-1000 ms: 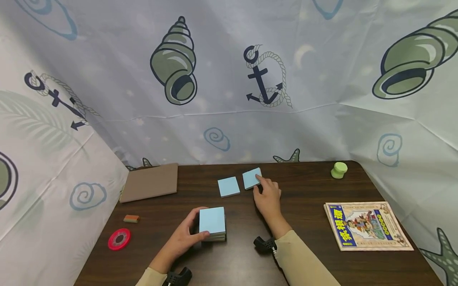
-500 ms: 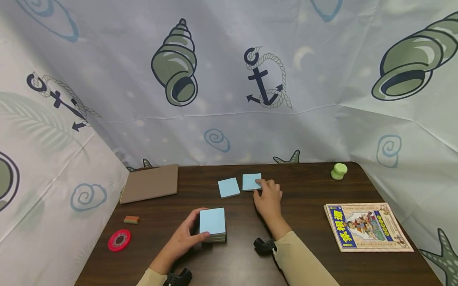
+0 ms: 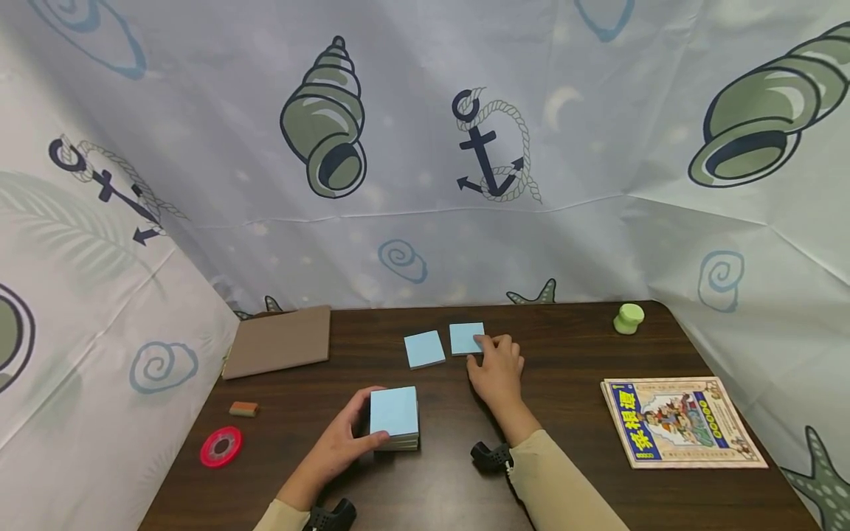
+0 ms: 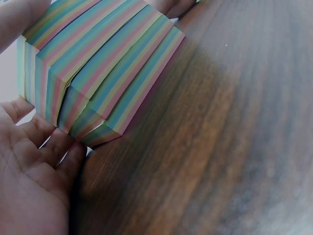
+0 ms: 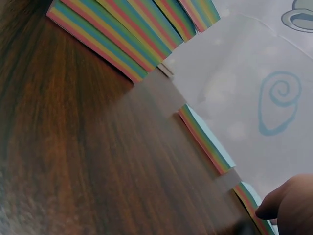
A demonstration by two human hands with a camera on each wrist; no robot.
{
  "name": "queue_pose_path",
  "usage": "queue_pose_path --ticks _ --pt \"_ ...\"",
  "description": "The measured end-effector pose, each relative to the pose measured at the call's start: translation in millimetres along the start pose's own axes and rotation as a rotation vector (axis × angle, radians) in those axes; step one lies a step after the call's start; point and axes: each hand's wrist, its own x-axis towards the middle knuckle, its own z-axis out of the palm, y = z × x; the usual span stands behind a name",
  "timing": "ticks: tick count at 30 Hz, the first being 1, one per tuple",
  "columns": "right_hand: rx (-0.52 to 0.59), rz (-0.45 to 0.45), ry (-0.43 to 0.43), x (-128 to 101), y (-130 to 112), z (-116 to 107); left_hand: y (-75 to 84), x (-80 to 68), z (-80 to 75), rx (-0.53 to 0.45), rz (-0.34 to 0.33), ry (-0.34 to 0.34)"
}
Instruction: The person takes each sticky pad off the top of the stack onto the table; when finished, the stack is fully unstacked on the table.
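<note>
Dark wood counter point(image 3: 571, 413). From left: red tape roll point(image 3: 221, 446), small eraser point(image 3: 243, 407), brown board point(image 3: 279, 341). Left hand point(image 3: 341, 442), grip curled round thick note pad stack point(image 3: 395, 417), which lies flat near the front edge. Two thin blue pads behind: left pad point(image 3: 424, 348), right pad point(image 3: 467, 338). Right hand point(image 3: 496, 369), fingers loosely bent, fingertips touching right pad's edge. Since 1.0 s ago right pad turned from tilted to square with the counter edge. Further right: green cap point(image 3: 629, 317), comic book point(image 3: 682, 422).
</note>
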Motion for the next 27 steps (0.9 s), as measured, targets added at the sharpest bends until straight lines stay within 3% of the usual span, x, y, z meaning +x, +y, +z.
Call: queue_pose_path --ticks 12,22,24,27 --pt "0.052 0.023 0.02 1.7 -0.1 -0.2 -2.3 1.2 0.8 -0.005 0.011 -0.004" --pt "0.275 -0.113 0.182 5.7 -4.6 -4.0 -1.9 0.9 0.3 -0.021 0.004 -0.008" --pt "0.377 -0.149 0.15 5.5 -6.2 -5.0 -2.1 0.9 0.3 -0.023 0.01 -0.011" --pt "0.616 -0.233 -0.008 2.3 -11.0 -5.1 -2.4 0.8 0.6 -0.022 0.016 -0.011"
